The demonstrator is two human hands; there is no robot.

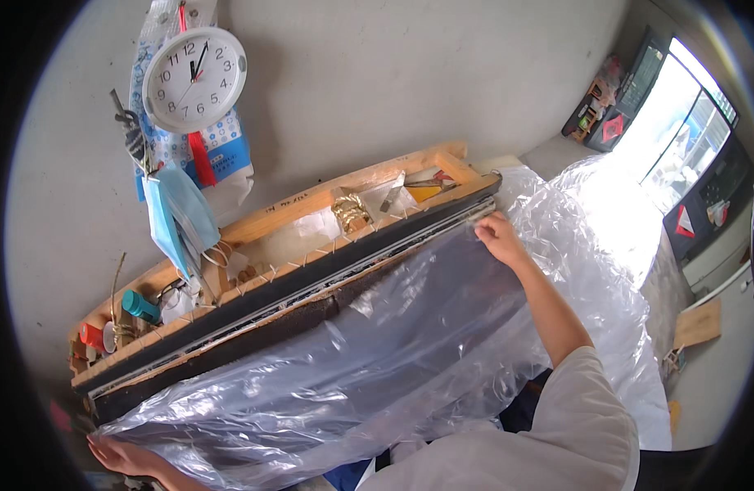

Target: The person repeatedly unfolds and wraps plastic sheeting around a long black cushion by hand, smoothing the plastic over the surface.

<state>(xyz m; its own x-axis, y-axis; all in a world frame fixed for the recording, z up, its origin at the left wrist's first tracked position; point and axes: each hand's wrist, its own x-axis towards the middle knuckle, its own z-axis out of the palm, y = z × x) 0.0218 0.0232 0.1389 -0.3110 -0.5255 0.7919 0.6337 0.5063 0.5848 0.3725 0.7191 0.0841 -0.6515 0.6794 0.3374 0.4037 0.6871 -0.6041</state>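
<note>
A large clear plastic sheet [311, 401] stretches across the dark surface [266, 344] in front of me, wrinkled and shiny. My right hand [498, 237] is closed at the sheet's far edge, fingers pinched together by the right end of the dark strip. At the lower left, my left hand [123, 455] is at the sheet's near-left corner, where the plastic bunches to a point. Its fingers are partly covered, but they appear to grip that corner.
Along the wall, a long wooden tray [270, 206] holds gold cord [350, 213], a teal container [139, 307] and a red one [91, 336]. A clock [195, 80] and blue face masks [180, 214] hang above. More plastic [590, 245] lies in folds to the right.
</note>
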